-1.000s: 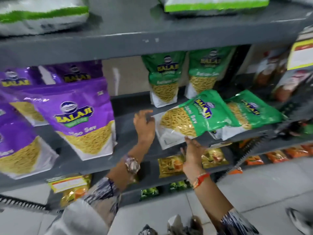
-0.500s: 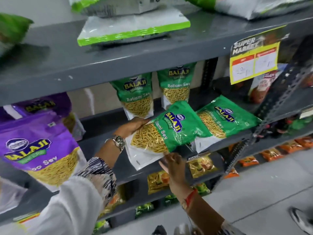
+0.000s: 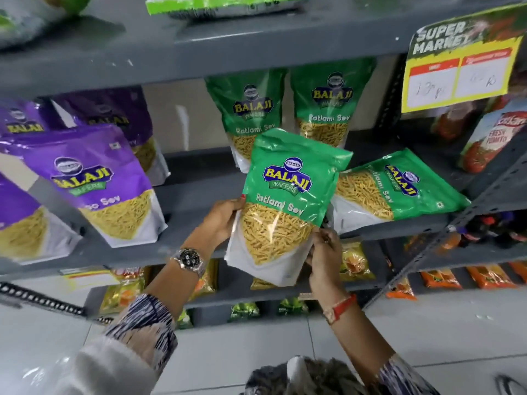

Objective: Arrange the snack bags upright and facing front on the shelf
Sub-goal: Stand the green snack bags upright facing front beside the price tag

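Head view: the left hand (image 3: pixel 221 220) grips the left edge of a green bag (image 3: pixel 288 206) and the right hand (image 3: pixel 323 252) pinches its lower right edge, holding it nearly upright, front outward, in front of the grey shelf (image 3: pixel 194 195) with its bottom below the shelf lip. A second green bag (image 3: pixel 399 192) lies on its side just right of it on the shelf, partly overlapped by it, and two more green bags (image 3: pixel 248 115) stand upright at the back; purple bags (image 3: pixel 94 181) lean at the left, and a price tag (image 3: pixel 459 64) hangs from the shelf above at right
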`<action>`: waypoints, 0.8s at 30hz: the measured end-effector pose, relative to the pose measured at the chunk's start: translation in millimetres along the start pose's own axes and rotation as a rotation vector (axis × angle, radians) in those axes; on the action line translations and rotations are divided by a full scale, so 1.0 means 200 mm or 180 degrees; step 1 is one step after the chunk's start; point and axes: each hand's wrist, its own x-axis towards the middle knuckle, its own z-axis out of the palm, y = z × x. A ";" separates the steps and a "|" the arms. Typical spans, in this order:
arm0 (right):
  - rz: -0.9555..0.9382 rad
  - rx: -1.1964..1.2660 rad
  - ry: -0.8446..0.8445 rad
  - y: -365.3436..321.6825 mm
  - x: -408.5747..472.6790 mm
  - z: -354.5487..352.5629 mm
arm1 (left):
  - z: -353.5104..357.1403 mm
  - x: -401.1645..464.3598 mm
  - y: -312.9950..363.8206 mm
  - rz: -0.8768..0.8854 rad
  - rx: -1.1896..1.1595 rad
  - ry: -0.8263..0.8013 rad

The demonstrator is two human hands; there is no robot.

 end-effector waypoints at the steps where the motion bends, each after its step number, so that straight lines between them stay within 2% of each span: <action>1: -0.0105 0.0058 0.0002 -0.03 -0.02 -0.01 | -0.01 -0.05 -0.03 0.0064 -0.0078 -0.0002; 8: -0.0898 -0.0007 -0.0212 -0.19 -0.22 -0.09 | -0.04 -0.44 -0.06 0.0670 -0.0624 -0.0221; 14: -0.1093 -0.0046 -0.0549 -0.22 -0.43 -0.13 | -0.15 -0.64 -0.07 0.0943 -0.0758 -0.0198; 24: -0.1112 -0.0282 -0.0765 -0.17 -0.32 -0.01 | -0.18 -0.57 -0.10 0.1407 -0.0126 0.0427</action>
